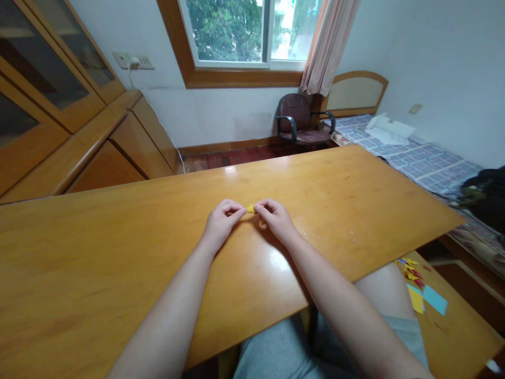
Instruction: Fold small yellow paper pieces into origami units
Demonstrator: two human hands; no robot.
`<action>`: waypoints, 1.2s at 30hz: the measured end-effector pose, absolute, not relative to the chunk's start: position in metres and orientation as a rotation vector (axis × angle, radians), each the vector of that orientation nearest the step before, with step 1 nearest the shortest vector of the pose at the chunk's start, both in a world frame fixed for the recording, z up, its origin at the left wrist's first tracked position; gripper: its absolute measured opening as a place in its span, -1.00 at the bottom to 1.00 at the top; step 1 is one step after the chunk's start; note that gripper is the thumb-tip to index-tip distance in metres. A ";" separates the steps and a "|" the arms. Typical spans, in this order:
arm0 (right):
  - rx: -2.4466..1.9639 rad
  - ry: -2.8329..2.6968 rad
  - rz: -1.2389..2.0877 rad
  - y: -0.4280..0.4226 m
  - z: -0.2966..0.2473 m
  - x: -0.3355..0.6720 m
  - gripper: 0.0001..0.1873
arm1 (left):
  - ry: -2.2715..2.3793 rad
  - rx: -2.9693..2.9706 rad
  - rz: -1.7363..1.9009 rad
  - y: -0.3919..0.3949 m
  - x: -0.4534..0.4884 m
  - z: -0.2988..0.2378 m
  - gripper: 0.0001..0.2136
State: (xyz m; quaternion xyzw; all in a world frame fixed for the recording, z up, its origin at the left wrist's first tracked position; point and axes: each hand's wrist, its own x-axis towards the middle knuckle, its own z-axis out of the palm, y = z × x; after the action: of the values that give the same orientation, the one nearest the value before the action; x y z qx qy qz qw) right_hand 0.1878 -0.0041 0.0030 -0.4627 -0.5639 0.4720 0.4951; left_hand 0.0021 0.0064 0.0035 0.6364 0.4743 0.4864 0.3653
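Here, the left hand (222, 221) and right hand (276, 217), fingers pinched together, hold opposite ends of a small, yellow, crumpled, paper-like piece (251, 209) lying crosswise between them, above the glossy wooden desk (130, 231).

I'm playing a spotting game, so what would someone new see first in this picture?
Probably the small yellow piece pinched by the left hand and right hand, over the shiny wooden table. Next, the bright window at the top, with green leaves outside. Then the light-blue sheet at the lower right, beside a yellow sheet on a lower wooden surface.
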 end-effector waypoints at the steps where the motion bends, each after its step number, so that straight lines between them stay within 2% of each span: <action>1: -1.121 -1.341 1.151 -0.004 0.003 0.188 -0.69 | 1.221 1.636 1.252 0.007 0.002 0.003 -0.81; 6: -1.131 -1.289 1.172 -0.002 0.000 0.188 -0.71 | 1.237 1.637 1.248 0.008 0.000 0.001 -0.82; 15: -1.157 -1.396 0.969 0.004 -0.007 0.188 -0.77 | 1.325 1.645 1.192 0.009 0.001 -0.001 -0.80; 24: -1.202 -1.287 1.104 0.000 -0.001 0.188 -0.74 | 1.340 1.607 1.192 0.008 0.000 0.002 -0.79; 36: -1.188 -1.380 0.941 0.005 -0.008 0.189 -0.77 | 1.308 1.602 1.192 0.008 0.001 0.001 -0.79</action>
State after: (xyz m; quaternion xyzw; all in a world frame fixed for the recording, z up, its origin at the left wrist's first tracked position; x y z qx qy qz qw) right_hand 0.1893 0.0048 -0.0082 -0.4954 -0.5752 0.3924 0.5193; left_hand 0.0009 0.0078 0.0010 0.6240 0.5094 0.4641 0.3686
